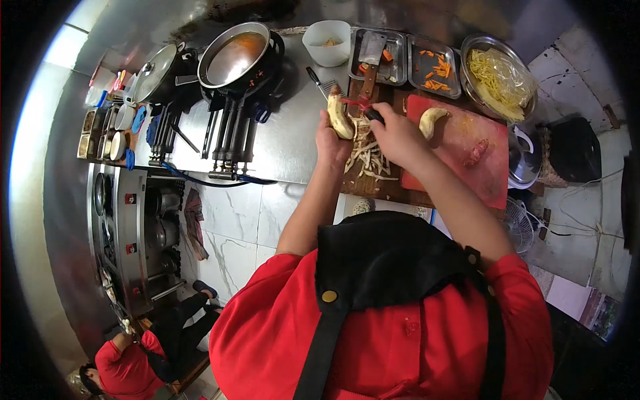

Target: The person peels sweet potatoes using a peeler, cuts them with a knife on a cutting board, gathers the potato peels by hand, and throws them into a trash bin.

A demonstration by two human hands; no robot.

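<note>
In my left hand (331, 143) is a partly peeled pale root, likely a sweet potato (339, 117), held upright with brown skin left at its top end. My right hand (399, 135) is closed around the black handle of a peeler (375, 116), whose red head is close to the sweet potato. Pale peelings (368, 160) lie in a pile beneath, on a wooden board (408, 195). Beside my right hand, a curved pale peeled root (433, 122) and a reddish lumpy piece (476, 153) rest on a red cutting board (460, 177).
A cleaver (371, 57) lies across a metal tray; another tray (435, 65) holds orange strips. Noodles (497, 75) fill a bowl at right. A metal grater (323, 83), a white tub (327, 43) and a wok (235, 59) on a burner are leftward. A person in red (130, 367) is at lower left.
</note>
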